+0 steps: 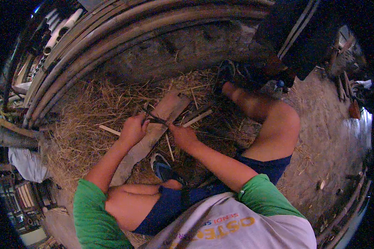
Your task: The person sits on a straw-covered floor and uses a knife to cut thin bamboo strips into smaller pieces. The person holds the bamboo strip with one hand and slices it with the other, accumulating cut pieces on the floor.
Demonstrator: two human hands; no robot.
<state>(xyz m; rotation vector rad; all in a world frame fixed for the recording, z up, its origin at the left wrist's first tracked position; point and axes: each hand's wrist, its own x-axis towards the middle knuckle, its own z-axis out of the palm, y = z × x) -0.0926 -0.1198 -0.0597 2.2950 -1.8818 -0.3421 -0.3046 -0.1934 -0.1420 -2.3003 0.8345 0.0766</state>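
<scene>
Over a wooden board point(167, 108), my left hand point(134, 129) and my right hand point(184, 137) work close together. A dark, narrow, blade-like tool point(157, 118) spans the gap between them, its near end at my right fingers, which are closed on it. My left fingers are curled shut near its other end; what they hold is too dim to make out. Below my right hand a thin pale strip point(170, 148) slants downward. One pale stick point(110, 130) lies left of my left hand, and another pale stick point(198, 118) lies right of the board.
Loose straw point(83, 120) covers the ground around the board. My sandalled foot point(161, 164) is beside the board's near part. Long curved poles point(153, 31) run along the far side. A dark hanging cloth point(297, 37) is at upper right. A white sack point(28, 165) lies at left.
</scene>
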